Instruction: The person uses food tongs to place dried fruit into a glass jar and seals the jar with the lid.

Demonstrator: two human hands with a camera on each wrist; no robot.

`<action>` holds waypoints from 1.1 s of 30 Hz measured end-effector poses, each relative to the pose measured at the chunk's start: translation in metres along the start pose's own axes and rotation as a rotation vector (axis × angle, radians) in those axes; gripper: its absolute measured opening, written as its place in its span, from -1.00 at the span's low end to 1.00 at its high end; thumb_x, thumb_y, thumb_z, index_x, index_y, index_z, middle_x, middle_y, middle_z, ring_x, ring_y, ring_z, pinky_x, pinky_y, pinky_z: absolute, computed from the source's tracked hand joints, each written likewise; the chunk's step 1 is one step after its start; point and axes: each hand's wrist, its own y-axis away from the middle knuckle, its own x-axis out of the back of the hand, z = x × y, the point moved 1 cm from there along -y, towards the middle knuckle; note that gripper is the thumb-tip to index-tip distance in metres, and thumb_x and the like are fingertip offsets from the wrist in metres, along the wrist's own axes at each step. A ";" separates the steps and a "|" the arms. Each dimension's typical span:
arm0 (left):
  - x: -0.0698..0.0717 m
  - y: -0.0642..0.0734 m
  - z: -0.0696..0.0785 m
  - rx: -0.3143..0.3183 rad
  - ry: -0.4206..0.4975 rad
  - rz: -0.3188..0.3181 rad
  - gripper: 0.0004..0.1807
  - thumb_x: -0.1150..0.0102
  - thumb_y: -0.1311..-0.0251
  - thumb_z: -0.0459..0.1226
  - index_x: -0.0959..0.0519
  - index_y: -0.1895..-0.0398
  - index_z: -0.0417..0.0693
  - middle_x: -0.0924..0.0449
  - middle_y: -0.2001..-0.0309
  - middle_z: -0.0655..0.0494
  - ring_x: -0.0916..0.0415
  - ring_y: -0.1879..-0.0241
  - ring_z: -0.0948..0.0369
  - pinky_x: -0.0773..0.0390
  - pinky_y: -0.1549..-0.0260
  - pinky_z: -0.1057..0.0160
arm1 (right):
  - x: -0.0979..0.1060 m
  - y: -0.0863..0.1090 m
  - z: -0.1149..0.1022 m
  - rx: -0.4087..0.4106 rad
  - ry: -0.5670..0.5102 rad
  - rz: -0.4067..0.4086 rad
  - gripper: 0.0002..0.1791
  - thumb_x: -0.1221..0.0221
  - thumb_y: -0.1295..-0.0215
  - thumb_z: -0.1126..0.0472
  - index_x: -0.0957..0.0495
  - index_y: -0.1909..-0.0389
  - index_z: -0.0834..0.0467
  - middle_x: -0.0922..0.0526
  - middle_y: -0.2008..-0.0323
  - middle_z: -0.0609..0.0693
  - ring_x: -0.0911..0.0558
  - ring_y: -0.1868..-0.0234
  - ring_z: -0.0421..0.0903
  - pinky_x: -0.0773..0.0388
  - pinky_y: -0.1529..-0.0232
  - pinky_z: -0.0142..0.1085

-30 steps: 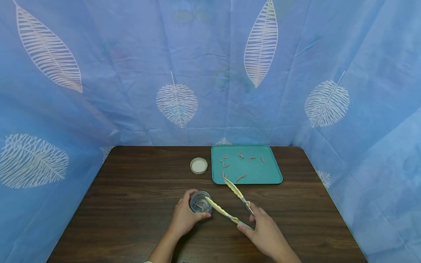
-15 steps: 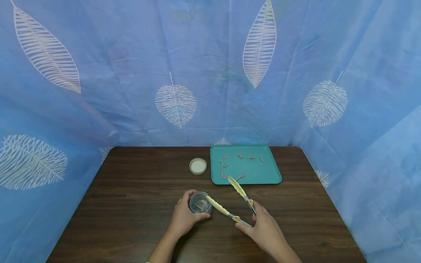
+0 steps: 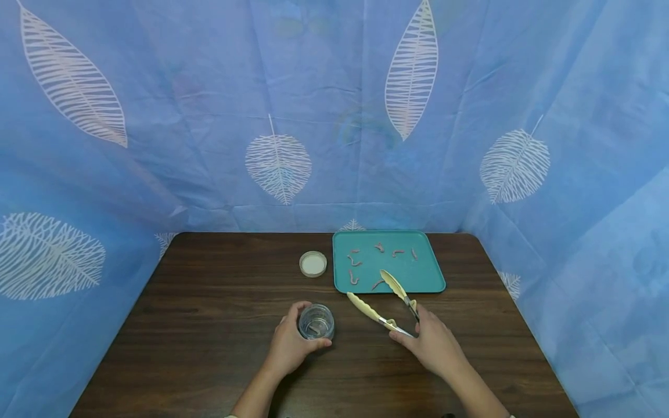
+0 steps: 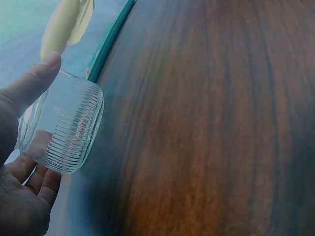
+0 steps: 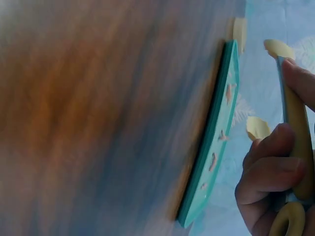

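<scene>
My left hand [image 3: 288, 343] grips a clear glass jar [image 3: 316, 321] that stands upright on the table, thumb on the near side and fingers behind. Ribbed glass walls show on the jar [image 4: 74, 123] in the left wrist view, and a small pinkish piece seems to lie at its bottom. My right hand [image 3: 434, 342] holds yellow-tipped tongs [image 3: 373, 310] with the arms spread and nothing between the tips. One tip hangs over the front of a teal tray [image 3: 428, 278]; the other is just short of its front edge. Several pink worm-like pieces [image 3: 353, 277] lie scattered on the tray.
A round lid [image 3: 313, 264], pale inside, lies left of the tray on the dark wood table [image 3: 219, 325]. A blue cloth [image 3: 334, 174] with white leaf prints hangs behind the table and along both sides.
My right hand has moved right and forward with the tongs, whose lower tip has left the jar's mouth and is now near the tray. My left hand and the jar stay put.
</scene>
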 end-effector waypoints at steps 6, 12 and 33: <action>0.000 0.000 0.000 -0.003 0.002 0.003 0.08 -0.87 0.27 0.00 -0.47 -0.41 0.11 -0.69 -0.21 -0.07 -0.57 -0.20 -0.11 -0.56 -0.12 -0.26 | 0.013 -0.016 0.007 -0.016 0.028 -0.038 0.21 -0.40 -0.36 -0.33 -0.16 -0.58 0.54 -0.70 0.01 0.26 -0.70 0.15 0.03 -0.65 0.17 0.00; 0.001 0.000 0.000 -0.011 0.009 -0.011 0.09 -0.86 0.25 -0.01 -0.46 -0.43 0.09 -0.68 -0.22 -0.07 -0.57 -0.21 -0.10 -0.56 -0.13 -0.28 | 0.020 -0.029 0.009 -0.031 0.093 -0.068 0.19 -0.32 -0.43 -0.34 -0.11 -0.61 0.53 -0.46 -0.41 0.58 -0.58 -0.32 0.50 -0.60 -0.22 0.31; 0.001 0.002 0.001 0.011 0.012 -0.029 0.09 -0.85 0.22 0.01 -0.45 -0.46 0.11 -0.66 -0.23 -0.11 -0.56 -0.21 -0.15 -0.56 -0.12 -0.30 | 0.032 -0.054 0.004 -0.066 0.214 -0.150 -0.02 -0.27 -0.55 -0.20 -0.23 -0.57 0.50 -0.52 -0.41 0.51 -0.64 -0.25 0.48 -0.62 -0.19 0.30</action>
